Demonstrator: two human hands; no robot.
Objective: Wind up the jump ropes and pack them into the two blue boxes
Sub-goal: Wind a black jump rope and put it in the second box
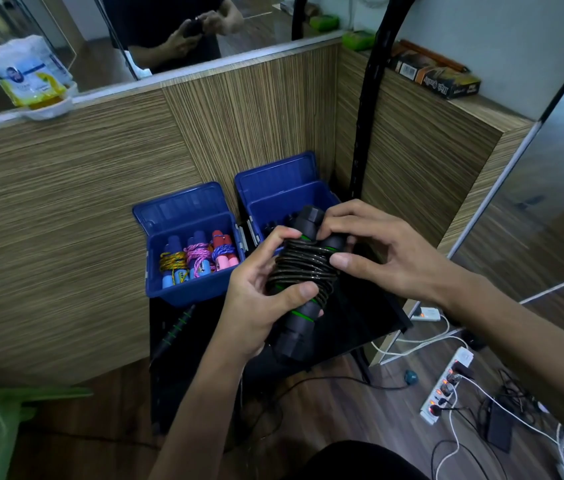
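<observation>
The black jump rope [303, 271], with green rings on its handles and its dark cord coiled round both of them, is being held in the air over a small black table [370, 317], just in front of the two blue boxes. The left hand [259, 299] is gripping the bundle from the left and from below, its thumb lying across the lower coils and its fingers curling over the top of them. The right hand [374, 251] is grasping the upper end from the right, its thumb pressing on the coils and its fingertips resting on the handle tops. The handles are lying side by side, tilting up and away from the person.

Behind the bundle, the right blue box [273, 202] is standing with its lid up; dark handles are showing inside it, mostly hidden by the hands. Just beside it, the left blue box [190, 289] is standing open too, holding three wound ropes in a row: a yellow one [173, 263], a pink one [197, 261] and a purple one [223, 252]. Another black handle with green rings [176, 327] is lying on the table in front of the left box.

Both boxes are backing onto a striped wooden partition [66, 202]. On the floor to the right, a white power strip [446, 386] is lying among cables.
</observation>
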